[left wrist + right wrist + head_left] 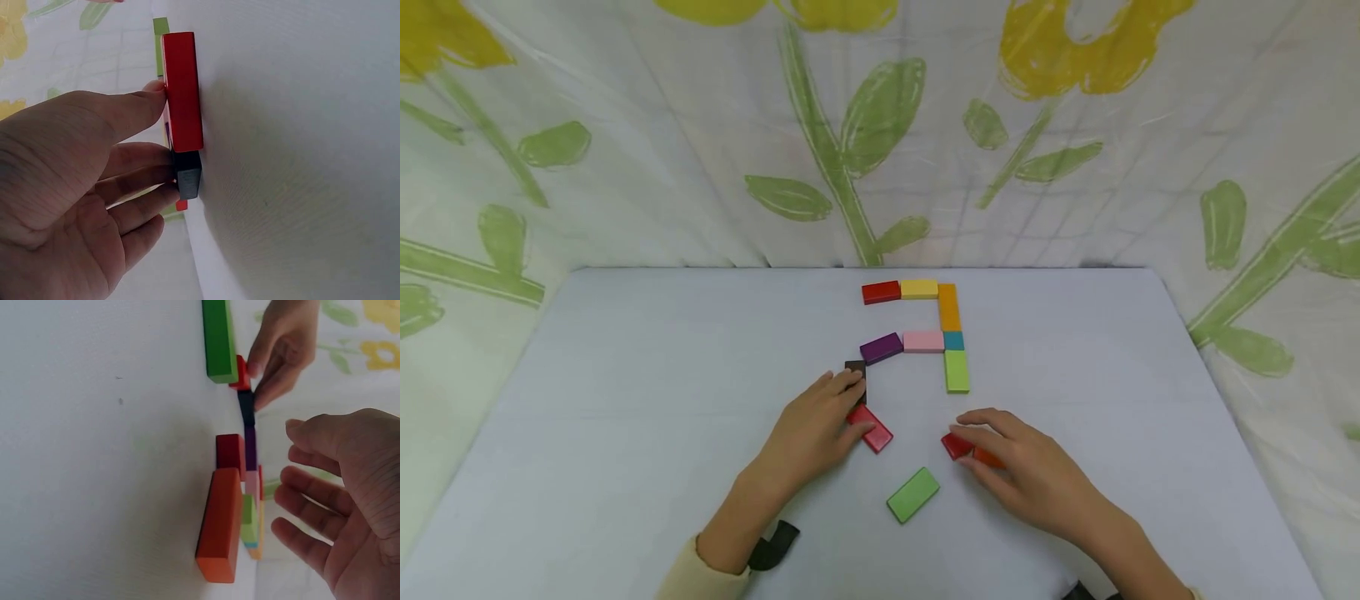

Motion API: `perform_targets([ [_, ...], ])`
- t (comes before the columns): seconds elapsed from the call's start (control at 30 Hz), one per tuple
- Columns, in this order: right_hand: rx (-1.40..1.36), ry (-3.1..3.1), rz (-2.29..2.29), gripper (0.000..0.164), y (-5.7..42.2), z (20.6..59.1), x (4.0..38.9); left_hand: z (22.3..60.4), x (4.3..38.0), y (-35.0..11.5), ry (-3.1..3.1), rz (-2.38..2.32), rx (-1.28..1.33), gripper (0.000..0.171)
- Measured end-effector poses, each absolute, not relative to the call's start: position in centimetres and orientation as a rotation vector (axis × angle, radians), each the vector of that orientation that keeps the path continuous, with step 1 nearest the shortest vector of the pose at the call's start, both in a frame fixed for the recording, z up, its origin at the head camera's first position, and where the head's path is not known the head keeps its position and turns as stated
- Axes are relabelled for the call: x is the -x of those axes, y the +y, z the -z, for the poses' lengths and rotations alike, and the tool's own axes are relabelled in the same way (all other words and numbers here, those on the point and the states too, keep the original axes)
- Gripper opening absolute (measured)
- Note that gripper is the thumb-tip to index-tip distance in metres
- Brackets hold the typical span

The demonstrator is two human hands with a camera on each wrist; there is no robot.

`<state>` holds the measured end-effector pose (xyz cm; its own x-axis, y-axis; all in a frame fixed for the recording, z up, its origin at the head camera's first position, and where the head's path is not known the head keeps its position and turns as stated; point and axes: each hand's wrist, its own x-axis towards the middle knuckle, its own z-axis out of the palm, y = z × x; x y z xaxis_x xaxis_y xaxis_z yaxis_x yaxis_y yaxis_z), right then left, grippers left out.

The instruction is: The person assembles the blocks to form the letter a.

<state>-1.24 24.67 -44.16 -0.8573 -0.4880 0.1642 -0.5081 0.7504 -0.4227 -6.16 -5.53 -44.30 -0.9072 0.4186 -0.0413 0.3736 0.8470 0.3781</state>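
My left hand (811,440) rests its fingers on a black block (855,365) and its thumb on a red block (876,437), whose end meets the black one. In the left wrist view, the thumb touches the side of the red block (182,94) and fingertips reach the black block (189,180). My right hand (1033,475), fingers loosely bent, hovers over a smaller red block (956,447) and an orange block (988,457), partly covering both. The right wrist view has a gap between that hand (350,500) and the orange block (220,519).
A light green block (957,372), teal block (953,340), pink block (923,342), purple block (882,348), amber block (950,307), yellow block (919,289) and red block (881,292) form a joined line. A green block (913,495) lies apart on the white table (625,375), between both hands.
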Motion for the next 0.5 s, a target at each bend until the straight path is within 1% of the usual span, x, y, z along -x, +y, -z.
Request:
perform_targets([
  [0.2,-0.784,-2.89,-0.708,0.047,24.7,44.5,0.7,44.2,6.2,-5.6,2.902,-0.548,-0.614,0.059],
  [0.5,-0.767,-2.856,-0.685,0.047,24.4,45.3,0.6,44.3,6.2,-5.5,2.897,-0.576,-0.631,0.058],
])
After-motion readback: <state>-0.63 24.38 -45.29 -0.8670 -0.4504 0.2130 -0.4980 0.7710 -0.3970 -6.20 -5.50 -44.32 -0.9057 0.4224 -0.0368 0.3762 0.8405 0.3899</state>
